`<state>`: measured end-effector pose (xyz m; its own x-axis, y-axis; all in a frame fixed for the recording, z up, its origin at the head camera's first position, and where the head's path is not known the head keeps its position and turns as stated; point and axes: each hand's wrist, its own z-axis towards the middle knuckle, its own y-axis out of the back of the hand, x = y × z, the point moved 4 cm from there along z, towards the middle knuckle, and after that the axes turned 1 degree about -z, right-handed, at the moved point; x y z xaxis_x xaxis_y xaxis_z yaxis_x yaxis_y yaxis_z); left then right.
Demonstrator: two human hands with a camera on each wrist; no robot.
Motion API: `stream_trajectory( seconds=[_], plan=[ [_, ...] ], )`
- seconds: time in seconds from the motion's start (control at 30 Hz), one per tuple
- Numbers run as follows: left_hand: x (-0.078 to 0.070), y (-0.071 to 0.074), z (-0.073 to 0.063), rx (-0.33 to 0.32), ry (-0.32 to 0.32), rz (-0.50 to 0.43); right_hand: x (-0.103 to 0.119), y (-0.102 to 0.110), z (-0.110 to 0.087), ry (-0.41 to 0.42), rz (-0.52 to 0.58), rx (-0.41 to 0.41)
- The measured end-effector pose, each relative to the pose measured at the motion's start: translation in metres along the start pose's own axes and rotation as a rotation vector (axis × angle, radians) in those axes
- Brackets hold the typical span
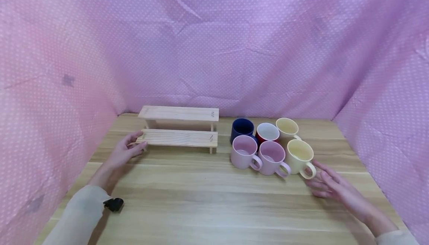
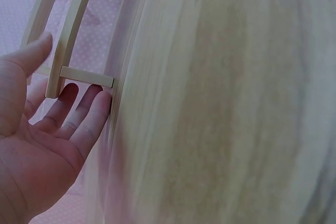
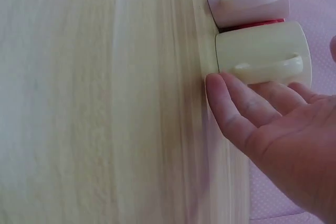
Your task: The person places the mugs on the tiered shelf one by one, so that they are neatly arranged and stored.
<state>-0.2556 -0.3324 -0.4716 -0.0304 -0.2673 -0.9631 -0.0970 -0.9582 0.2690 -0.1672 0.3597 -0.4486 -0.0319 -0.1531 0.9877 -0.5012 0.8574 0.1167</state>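
A two-tier wooden rack stands at the back left, with a lower front plank (image 1: 177, 137) and a higher rear plank (image 1: 179, 113). My left hand (image 1: 125, 149) is at the left end of the lower plank. In the left wrist view its loosely bent fingers (image 2: 89, 124) reach under the plank to the short leg (image 2: 86, 75), thumb beside the plank's edge. On the right, my right hand (image 1: 331, 185) has its fingers extended beside the front yellow mug (image 1: 295, 165). In the right wrist view, the fingertips lie right at this mug's (image 3: 262, 45) side, near its handle.
Left of the front yellow mug stand two pink mugs (image 1: 239, 159), upright and close together. Behind them are a navy mug (image 1: 235, 137), a red mug with white inside (image 1: 268, 130) and another yellow mug (image 1: 287, 126). Pink dotted cloth (image 1: 214, 51) surrounds the wooden table (image 1: 201, 196).
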Motion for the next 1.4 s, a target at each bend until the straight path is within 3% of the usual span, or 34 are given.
stream_trajectory(
  seconds=[0.3, 0.63, 1.07, 1.4],
  plan=[
    [0.007, 0.001, 0.006, -0.041, 0.066, -0.055, -0.004, -0.004, 0.012, -0.038, 0.021, -0.025],
    [0.004, 0.000, 0.002, -0.053, 0.125, -0.072, -0.008, -0.006, 0.031, -0.006, 0.166, 0.065],
    [0.003, 0.001, 0.004, -0.048, 0.134, -0.072, -0.008, -0.005, 0.031, 0.062, 0.168, 0.018],
    [0.001, 0.003, 0.003, -0.064, 0.141, -0.034, -0.006, -0.006, 0.033, 0.076, 0.230, 0.044]
  ],
)
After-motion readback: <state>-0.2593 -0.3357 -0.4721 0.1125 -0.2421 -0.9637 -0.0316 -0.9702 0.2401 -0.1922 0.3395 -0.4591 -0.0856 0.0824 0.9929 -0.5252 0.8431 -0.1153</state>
